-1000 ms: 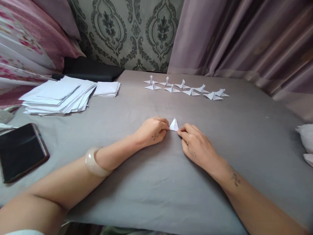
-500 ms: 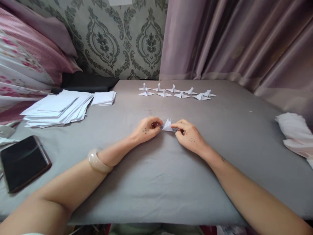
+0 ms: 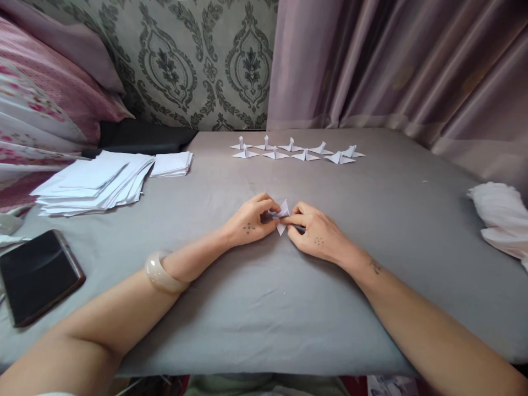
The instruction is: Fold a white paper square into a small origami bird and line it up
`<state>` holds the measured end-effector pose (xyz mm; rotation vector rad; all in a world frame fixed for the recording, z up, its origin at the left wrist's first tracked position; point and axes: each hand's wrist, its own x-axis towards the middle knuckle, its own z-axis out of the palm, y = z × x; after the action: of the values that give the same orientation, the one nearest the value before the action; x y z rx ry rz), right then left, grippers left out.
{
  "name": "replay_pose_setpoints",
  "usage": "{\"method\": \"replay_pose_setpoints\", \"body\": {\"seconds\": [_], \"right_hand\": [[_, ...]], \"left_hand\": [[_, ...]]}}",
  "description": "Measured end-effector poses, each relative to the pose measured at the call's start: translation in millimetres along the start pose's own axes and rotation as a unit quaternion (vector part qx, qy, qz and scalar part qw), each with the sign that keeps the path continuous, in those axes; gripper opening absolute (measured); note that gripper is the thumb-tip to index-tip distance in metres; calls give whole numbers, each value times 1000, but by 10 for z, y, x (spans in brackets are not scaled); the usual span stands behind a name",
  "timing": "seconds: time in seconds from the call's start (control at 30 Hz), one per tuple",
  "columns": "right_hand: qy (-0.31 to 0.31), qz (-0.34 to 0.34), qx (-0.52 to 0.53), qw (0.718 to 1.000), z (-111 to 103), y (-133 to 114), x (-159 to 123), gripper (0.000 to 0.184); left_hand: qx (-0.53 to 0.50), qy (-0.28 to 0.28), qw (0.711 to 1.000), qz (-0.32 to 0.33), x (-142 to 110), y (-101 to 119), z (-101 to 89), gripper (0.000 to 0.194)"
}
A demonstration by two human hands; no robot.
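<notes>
A small folded piece of white paper (image 3: 284,208) is between my two hands over the middle of the table, one point upward and another toward me. My left hand (image 3: 252,221) grips its left side between thumb and fingers. From the right, my right hand (image 3: 315,226) has its fingers closed on the paper, the index finger lying across its middle. Part of the paper is hidden behind the fingers. Farther back, several folded white paper birds (image 3: 305,154) stand in two rows with their wings spread.
At the left lies a stack of white paper sheets (image 3: 94,184), with a smaller pile of squares (image 3: 171,164) beside it. A dark phone (image 3: 41,278) rests at the near left. White cloth (image 3: 501,214) lies at the right edge of the grey-covered table (image 3: 214,324).
The folded paper has turned and opened out, so a point now shows toward me. My right index finger has moved left across it, and my hands are closer together.
</notes>
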<state>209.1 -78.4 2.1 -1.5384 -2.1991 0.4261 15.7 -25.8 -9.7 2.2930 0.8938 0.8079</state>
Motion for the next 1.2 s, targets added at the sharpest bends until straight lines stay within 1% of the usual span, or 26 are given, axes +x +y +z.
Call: {"method": "replay_pose_setpoints", "body": {"seconds": [0.07, 0.17, 0.23, 0.3, 0.43, 0.6, 0.67, 0.77, 0.87, 0.97, 1.03, 1.2], "right_hand": [[18, 4, 23, 1000, 3, 17, 17, 26], [62, 59, 69, 994, 12, 43, 52, 15], [74, 92, 81, 990, 28, 57, 72, 15], [68, 94, 76, 990, 51, 69, 84, 16], [48, 73, 52, 995, 80, 89, 97, 10], [29, 83, 55, 995, 84, 130, 139, 10], [34, 75, 50, 995, 97, 141, 166, 12], [52, 45, 24, 997, 121, 138, 203, 16], [51, 37, -4, 998, 133, 120, 227, 18], [36, 50, -8, 998, 130, 111, 243, 19], [24, 50, -10, 998, 119, 112, 257, 21], [-24, 54, -28, 998, 62, 107, 298, 20]], "left_hand": [[17, -5, 1000, 3, 7, -33, 25, 14], [48, -13, 999, 12, 23, -65, 49, 11], [69, -17, 997, 17, 31, -68, 54, 11], [87, -14, 996, 13, 35, -63, 55, 12], [94, -10, 996, 3, 40, -60, 55, 14], [108, -12, 994, 8, 54, -92, 64, 15], [137, -14, 990, 20, 61, -111, 63, 19], [182, -2, 983, 29, 73, -149, 53, 23], [171, 3, 985, 11, 89, -184, 36, 23], [130, -16, 991, -7, 111, -195, 15, 24], [121, -38, 992, -10, 128, -191, -3, 26], [153, -74, 985, 19, 156, -188, -36, 29]]}}
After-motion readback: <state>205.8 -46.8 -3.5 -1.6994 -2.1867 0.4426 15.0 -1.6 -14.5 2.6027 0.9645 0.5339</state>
